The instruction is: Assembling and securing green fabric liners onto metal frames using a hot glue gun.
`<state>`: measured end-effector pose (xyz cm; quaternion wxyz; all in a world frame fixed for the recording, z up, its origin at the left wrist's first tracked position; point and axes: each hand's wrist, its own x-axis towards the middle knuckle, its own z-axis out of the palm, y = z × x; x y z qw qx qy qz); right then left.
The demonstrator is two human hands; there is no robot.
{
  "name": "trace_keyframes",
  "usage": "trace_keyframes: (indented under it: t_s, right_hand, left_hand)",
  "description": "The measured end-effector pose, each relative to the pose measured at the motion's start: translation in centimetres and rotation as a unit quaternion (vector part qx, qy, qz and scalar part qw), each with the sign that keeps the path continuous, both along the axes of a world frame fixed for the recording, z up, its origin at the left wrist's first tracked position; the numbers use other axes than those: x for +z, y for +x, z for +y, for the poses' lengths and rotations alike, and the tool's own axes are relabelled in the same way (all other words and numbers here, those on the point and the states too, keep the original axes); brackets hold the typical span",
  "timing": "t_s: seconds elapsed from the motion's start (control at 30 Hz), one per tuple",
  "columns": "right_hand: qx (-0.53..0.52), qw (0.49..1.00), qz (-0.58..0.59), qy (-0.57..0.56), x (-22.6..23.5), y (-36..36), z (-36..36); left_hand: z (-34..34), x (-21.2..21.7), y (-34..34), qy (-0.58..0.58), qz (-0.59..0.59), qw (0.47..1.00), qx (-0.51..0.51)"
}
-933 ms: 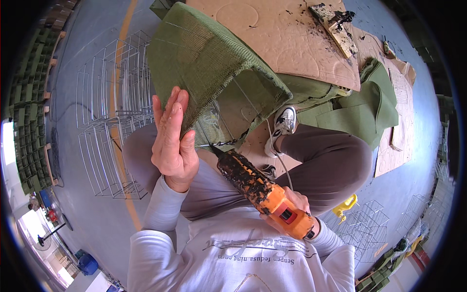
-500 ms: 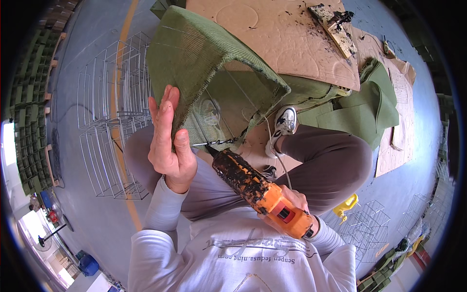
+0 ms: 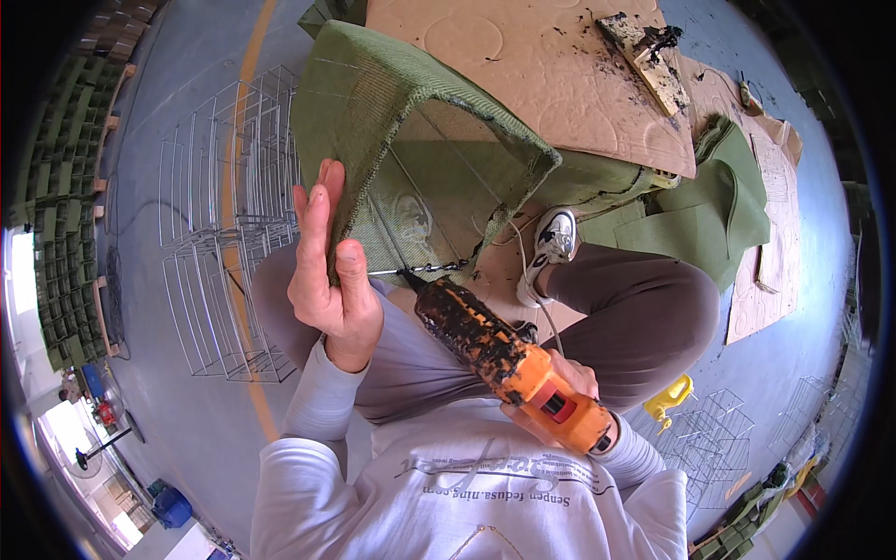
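Observation:
My right hand (image 3: 581,375), partly hidden, grips an orange glue gun (image 3: 523,378) whose front half is caked with black glue. Its dark nozzle (image 3: 412,279) touches or nearly touches a metal wire (image 3: 385,273) along the near edge of a green woven fabric box (image 3: 359,107). That box tilts between my knees, its open side toward me, with wires inside it and black glue along parts of the rim. Flat against the box's left side lies my left hand (image 3: 329,294), fingers stretched up and thumb apart by the near corner.
Brown cardboard (image 3: 532,84) bears a glue-smeared board (image 3: 649,65). Green fabric pieces (image 3: 714,210) lie at the right. Wire frames (image 3: 219,308) stand on the left floor, and more wire frames (image 3: 705,439) at the lower right near a yellow jug (image 3: 668,397). A pale cord (image 3: 519,252) runs by my shoe.
The nozzle has shifted slightly right along the near wire. In the picture, the box, both hands and the surroundings sit a little lower and further right.

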<state>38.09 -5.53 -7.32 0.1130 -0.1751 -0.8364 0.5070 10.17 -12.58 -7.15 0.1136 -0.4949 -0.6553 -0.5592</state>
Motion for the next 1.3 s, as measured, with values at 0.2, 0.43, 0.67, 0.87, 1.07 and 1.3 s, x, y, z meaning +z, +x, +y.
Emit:
trace_keyframes:
  t_s: [0.2, 0.43, 0.67, 0.87, 1.07, 1.3]
  right_hand:
    - [-0.004, 0.998, 0.016, -0.062, 1.4, -1.0, 0.4]
    - [-0.018, 0.991, 0.035, -0.125, 0.8, -1.2, 0.8]
    - [-0.027, 0.982, 0.021, -0.184, 0.6, -1.1, 1.1]
    - [-0.054, 0.960, 0.043, -0.271, 1.7, -0.1, 1.8]
    - [-0.079, 0.948, 0.097, -0.293, 3.3, 2.0, 2.7]
    - [-0.122, 0.914, 0.181, -0.342, 3.4, 3.2, 3.1]
  left_hand:
    - [0.1, -0.1, 0.2, 0.004, 0.001, 1.000, -0.005]
    - [0.1, 0.1, 0.2, 0.001, 0.012, 1.000, 0.003]
    - [0.8, 0.3, 0.2, 0.005, 0.029, 0.999, 0.017]
    - [3.5, 4.0, -1.8, 0.006, 0.012, 0.995, 0.095]
    - [8.8, 9.5, -8.4, -0.025, -0.035, 0.992, 0.119]
    - [16.1, 11.9, -8.7, 0.123, -0.053, 0.985, 0.110]
